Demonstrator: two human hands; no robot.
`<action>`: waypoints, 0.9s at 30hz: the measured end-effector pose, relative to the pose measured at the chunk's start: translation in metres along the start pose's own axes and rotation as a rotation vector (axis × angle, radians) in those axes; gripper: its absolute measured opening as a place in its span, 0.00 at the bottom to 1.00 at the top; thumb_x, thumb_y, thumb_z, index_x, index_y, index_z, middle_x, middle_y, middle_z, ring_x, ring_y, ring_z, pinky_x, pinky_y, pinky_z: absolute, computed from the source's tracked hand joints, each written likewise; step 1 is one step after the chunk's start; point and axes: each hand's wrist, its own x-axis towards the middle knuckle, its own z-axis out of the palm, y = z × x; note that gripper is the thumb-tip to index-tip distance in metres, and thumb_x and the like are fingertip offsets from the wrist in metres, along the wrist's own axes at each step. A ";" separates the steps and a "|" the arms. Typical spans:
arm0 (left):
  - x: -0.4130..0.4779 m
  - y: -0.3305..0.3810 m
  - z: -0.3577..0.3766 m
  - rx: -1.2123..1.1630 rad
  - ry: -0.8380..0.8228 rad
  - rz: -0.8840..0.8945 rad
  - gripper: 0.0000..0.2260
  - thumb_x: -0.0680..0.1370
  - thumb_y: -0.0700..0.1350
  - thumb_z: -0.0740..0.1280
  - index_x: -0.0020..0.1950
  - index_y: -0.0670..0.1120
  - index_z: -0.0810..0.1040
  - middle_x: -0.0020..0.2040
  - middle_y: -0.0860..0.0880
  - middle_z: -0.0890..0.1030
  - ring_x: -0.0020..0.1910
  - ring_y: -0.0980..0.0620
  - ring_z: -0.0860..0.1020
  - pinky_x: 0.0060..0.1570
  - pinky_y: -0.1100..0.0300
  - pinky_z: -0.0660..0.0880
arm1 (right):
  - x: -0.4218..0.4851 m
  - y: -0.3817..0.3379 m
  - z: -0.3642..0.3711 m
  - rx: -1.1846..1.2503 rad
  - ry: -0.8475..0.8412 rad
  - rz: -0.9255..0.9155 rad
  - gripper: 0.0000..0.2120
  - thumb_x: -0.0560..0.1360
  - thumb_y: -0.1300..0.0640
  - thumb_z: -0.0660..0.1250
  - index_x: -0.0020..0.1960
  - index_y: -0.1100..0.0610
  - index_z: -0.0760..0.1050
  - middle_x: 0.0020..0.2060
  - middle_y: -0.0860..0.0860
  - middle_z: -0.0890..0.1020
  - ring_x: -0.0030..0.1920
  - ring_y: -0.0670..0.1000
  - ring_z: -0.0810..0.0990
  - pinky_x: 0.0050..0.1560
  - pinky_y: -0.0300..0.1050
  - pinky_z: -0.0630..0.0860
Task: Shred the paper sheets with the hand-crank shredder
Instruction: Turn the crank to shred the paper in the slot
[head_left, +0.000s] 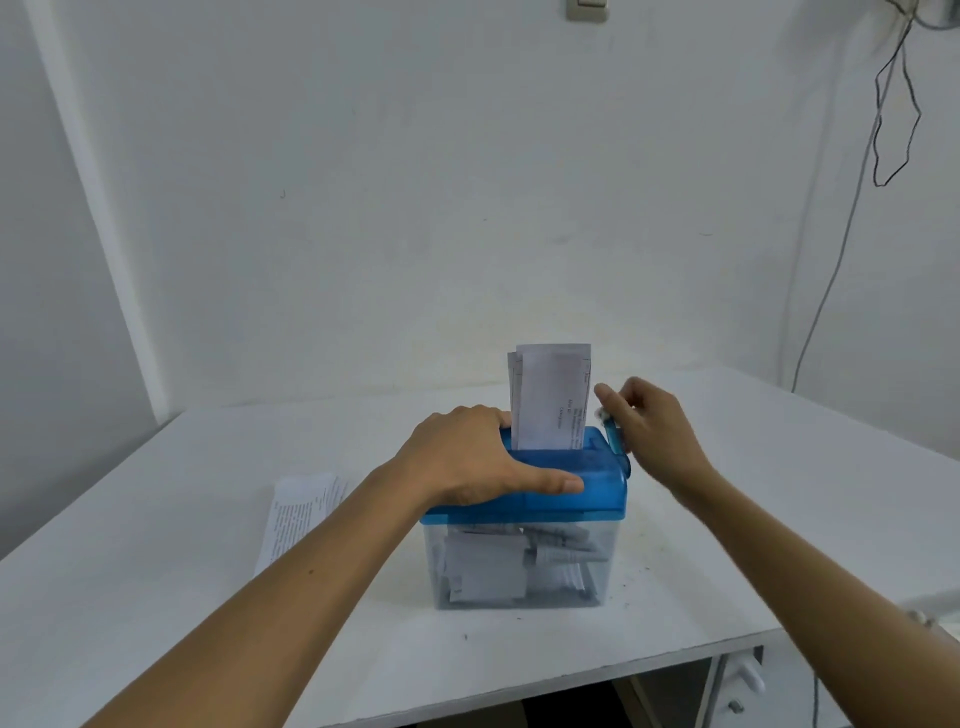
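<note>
A hand-crank shredder with a blue lid (587, 483) and a clear bin (519, 566) stands mid-table. A folded printed paper sheet (550, 400) sticks upright out of the lid's slot. Shredded strips and paper pieces fill the bin. My left hand (478, 457) lies flat on the lid, fingers straight, pressing down. My right hand (649, 421) grips the blue crank handle (613, 434) on the shredder's right side, the crank pointing up.
A printed sheet (301, 509) lies flat on the white table (753, 519) to the left, partly hidden by my left forearm. The white wall is close behind. Cables (883, 130) hang at the right. A drawer unit (743, 686) sits under the table's front right.
</note>
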 end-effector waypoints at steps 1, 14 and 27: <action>0.000 0.000 0.001 0.008 0.008 -0.001 0.43 0.61 0.79 0.66 0.72 0.61 0.71 0.64 0.57 0.78 0.55 0.53 0.77 0.50 0.60 0.76 | -0.003 0.006 0.005 -0.043 0.038 0.017 0.18 0.81 0.47 0.64 0.38 0.58 0.72 0.34 0.50 0.81 0.33 0.48 0.75 0.35 0.39 0.72; -0.002 0.005 0.002 0.053 0.031 -0.056 0.41 0.61 0.81 0.64 0.67 0.59 0.75 0.51 0.58 0.78 0.48 0.54 0.78 0.44 0.58 0.76 | -0.095 -0.004 -0.032 -0.199 -0.271 0.250 0.32 0.82 0.40 0.52 0.35 0.61 0.80 0.24 0.53 0.80 0.22 0.46 0.76 0.29 0.36 0.72; 0.007 -0.003 0.000 0.014 -0.019 -0.025 0.45 0.56 0.82 0.64 0.67 0.60 0.74 0.55 0.58 0.80 0.50 0.55 0.78 0.53 0.52 0.79 | -0.043 -0.044 -0.060 -0.065 -0.225 -0.048 0.23 0.69 0.36 0.66 0.32 0.55 0.82 0.25 0.56 0.81 0.23 0.45 0.70 0.27 0.35 0.68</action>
